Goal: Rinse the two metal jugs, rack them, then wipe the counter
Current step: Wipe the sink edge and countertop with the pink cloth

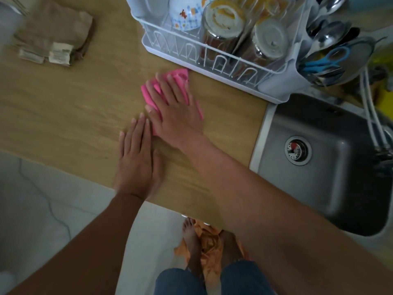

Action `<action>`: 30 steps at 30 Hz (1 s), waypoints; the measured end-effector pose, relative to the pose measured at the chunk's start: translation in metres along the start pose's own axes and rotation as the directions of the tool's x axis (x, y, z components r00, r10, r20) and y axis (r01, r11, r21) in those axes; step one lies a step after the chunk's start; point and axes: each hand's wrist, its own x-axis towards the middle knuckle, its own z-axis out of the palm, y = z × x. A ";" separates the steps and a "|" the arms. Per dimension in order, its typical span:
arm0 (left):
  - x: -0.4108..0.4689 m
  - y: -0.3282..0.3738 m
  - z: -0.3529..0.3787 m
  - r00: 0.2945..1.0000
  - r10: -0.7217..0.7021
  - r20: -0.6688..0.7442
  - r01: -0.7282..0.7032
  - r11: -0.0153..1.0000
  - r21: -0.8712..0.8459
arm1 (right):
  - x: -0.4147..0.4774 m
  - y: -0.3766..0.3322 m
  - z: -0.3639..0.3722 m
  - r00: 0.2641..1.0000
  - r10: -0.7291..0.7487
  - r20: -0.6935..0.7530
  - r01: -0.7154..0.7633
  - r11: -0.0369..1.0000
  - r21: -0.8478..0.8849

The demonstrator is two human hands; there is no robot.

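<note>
At the far left of the counter (pixel 74 103) sits a folded brown bundle (pixel 55 35), well apart from your hands and on a stretch the wipe has yet to reach. Nearer the front edge, your left hand (pixel 137 160) lies flat on the bare wood with straight fingers close together, holding nothing; it looks like a brace. Just beside it, almost touching at the thumb, your right hand (pixel 176 111) presses palm-down on the pink cloth (pixel 180 73), fingers spread and straight, so the cloth is pinned under the hand, not gripped. The cloth lies on the counter just in front of the dish rack (pixel 170 54), its far corner near the rack's base. In the rack you have upturned glass jars (pixel 221 33), a patterned bowl (pixel 187 15) and a cutlery holder (pixel 331 50) full of spoons; I cannot tell which items there, if any, are the two metal jugs. To the right, the sink (pixel 340 199) holds no jug, so rinsing and racking look done and you are on the wiping step. Next, I would sweep the cloth leftward across the open wood, keep even pressure so it does not bunch, and lift or skirt the brown bundle when you reach it
</note>
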 end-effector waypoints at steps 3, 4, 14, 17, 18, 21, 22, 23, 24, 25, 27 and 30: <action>0.000 0.001 0.000 1.000 0.005 0.009 -0.005 1.000 -0.015 | -0.064 0.004 0.001 0.999 0.007 0.035 -0.009 0.999 0.051; -0.001 0.001 0.000 1.000 0.007 0.015 -0.007 1.000 -0.018 | -0.090 0.011 -0.001 0.999 0.021 0.046 -0.023 0.999 0.044; 0.001 0.001 -0.002 1.000 0.004 -0.001 -0.004 0.999 -0.046 | -0.158 0.119 -0.026 0.983 0.183 0.008 -0.182 0.978 -0.103; 0.001 -0.001 0.000 1.000 0.011 -0.005 -0.011 0.999 -0.043 | -0.098 0.110 -0.024 0.989 0.146 -0.022 -0.147 0.982 -0.115; 0.000 -0.001 0.000 1.000 0.013 -0.008 -0.013 0.999 -0.046 | -0.077 0.100 -0.022 0.990 0.138 -0.015 -0.139 0.985 -0.106; 0.000 -0.002 0.000 1.000 0.020 -0.018 -0.021 0.998 -0.059 | -0.032 0.054 -0.016 0.986 0.163 0.030 -0.163 0.987 -0.008; 0.000 -0.002 0.000 1.000 0.019 -0.018 -0.020 0.998 -0.062 | -0.026 0.038 -0.014 0.985 0.169 0.040 -0.170 0.985 0.017; 0.000 -0.002 0.000 1.000 0.016 -0.015 -0.017 0.998 -0.062 | -0.028 0.025 -0.012 0.984 0.171 0.043 -0.172 0.985 0.032; 0.000 -0.002 -0.001 1.000 0.010 -0.013 -0.011 0.998 -0.060 | -0.037 0.015 -0.009 0.986 0.164 0.041 -0.166 0.985 0.041; 0.000 -0.001 -0.001 1.000 0.005 -0.010 -0.005 0.998 -0.059 | -0.052 0.006 -0.007 0.988 0.147 0.038 -0.148 0.988 0.046; 0.001 0.000 -0.002 1.000 0.006 -0.005 -0.006 0.998 -0.058 | -0.097 -0.002 -0.004 0.994 0.098 0.039 -0.100 0.994 0.047; 0.000 0.000 -0.003 1.000 0.014 -0.005 -0.014 0.998 -0.060 | -0.171 0.012 -0.005 0.992 0.091 0.082 -0.093 0.995 0.030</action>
